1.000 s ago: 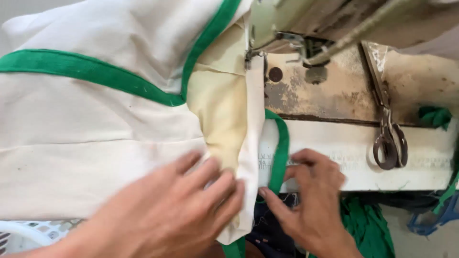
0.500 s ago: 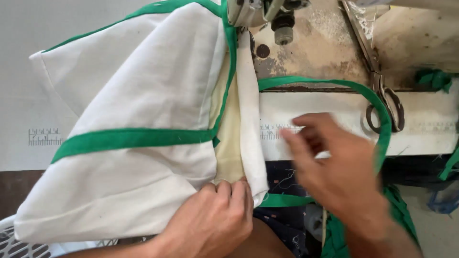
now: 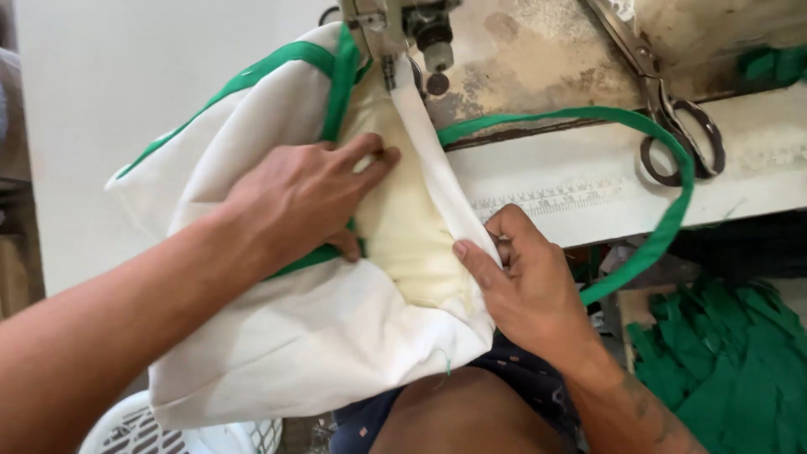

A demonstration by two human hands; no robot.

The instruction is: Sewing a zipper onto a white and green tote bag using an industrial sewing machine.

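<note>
worn white sewing table (image 3: 588, 181), scissors (image 3: 681, 139)

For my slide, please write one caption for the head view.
Left hand presses white cloth under the sewing machine; right hand pinches its edge.

The left hand (image 3: 298, 197) lies flat on a white cloth bag with green binding (image 3: 277, 336), fingers (image 3: 370, 155) toward one o'clock under the sewing machine's needle (image 3: 388, 71). At four o'clock, the right hand (image 3: 525, 282) pinches the bag's white edge. Steel scissors (image 3: 681, 134) rest on the worn desk (image 3: 588, 181).
</note>
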